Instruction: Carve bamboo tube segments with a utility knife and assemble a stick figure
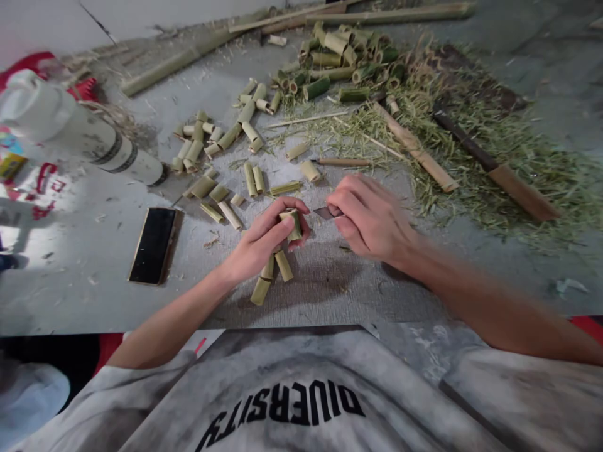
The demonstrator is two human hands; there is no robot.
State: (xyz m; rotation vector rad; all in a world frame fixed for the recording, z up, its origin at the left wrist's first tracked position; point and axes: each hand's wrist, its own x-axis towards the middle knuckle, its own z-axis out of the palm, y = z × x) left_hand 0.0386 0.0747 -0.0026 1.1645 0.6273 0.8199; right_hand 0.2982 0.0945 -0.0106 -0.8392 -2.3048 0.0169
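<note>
Between the thumb and fingers of my left hand (266, 235) is a short bamboo piece (296, 227), held above the table. My right hand (365, 213) is closed round a small knife (325, 213); its pointed blade sticks out toward the bamboo, a little apart from it. Most of the knife's handle is hidden in my fist. Just below my left hand lie a few cut bamboo pieces (260, 290). Beyond both hands, more short pieces are scattered, among them a pale bamboo tube (310, 171) and a thin wooden-handled tool (343, 162).
A phone (153, 245) and a white bottle (85, 129) are on the left. At the back stands a heap of bamboo tubes (330, 59). Green shavings (509, 182) spread over the right side, with a large wooden-handled blade (494, 163) and a bamboo stick (414, 147) on them.
</note>
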